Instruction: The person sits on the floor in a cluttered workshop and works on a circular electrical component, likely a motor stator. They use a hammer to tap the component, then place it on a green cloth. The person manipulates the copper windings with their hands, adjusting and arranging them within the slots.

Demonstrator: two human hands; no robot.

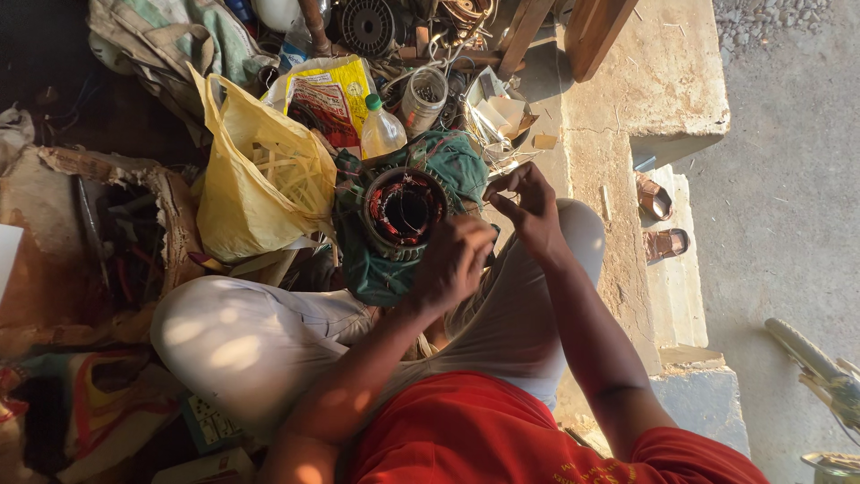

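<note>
A round metal stator ring (402, 212) wound with glossy copper wire is cradled in crumpled matt green cloth (376, 269). Beside it, thin, creased yellow plastic is seen in a bag (255, 175). Rough, pitted concrete forms the grey step (667, 81).

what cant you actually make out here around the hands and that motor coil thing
- Head view: left hand covers the near rim of the motor stator.
- Right hand: whatever its fingertips pinch is too thin to see.
- Yellow bag: contents only vague strips through the plastic.
- Crate interior lies in shadow.
</note>
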